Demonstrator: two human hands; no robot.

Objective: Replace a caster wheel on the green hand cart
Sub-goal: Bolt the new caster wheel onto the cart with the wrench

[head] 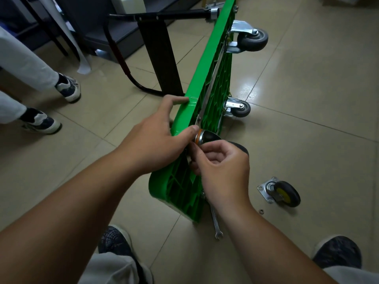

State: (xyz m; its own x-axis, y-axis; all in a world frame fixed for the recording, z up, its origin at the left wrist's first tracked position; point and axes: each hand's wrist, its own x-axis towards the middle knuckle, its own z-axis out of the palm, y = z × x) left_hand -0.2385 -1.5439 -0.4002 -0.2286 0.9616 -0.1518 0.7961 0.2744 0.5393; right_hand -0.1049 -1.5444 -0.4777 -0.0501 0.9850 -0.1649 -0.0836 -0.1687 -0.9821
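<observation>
The green hand cart (207,83) stands on its long edge on the floor, underside facing right. Two grey casters (252,38) (239,108) stay bolted to that underside. My left hand (162,134) grips the cart's near edge, thumb beside an orange-ringed caster (202,138) at the near corner. My right hand (221,167) pinches something small against that caster's mount; what it pinches is hidden by the fingers. A loose caster (282,193) with a yellow hub and square plate lies on the floor to the right.
A wrench (216,224) lies on the tiles under my right wrist, a small washer (261,211) near the loose caster. The cart's black handle (131,66) rests folded to the left. Another person's shoes (68,89) stand at left, my own shoes (114,240) below.
</observation>
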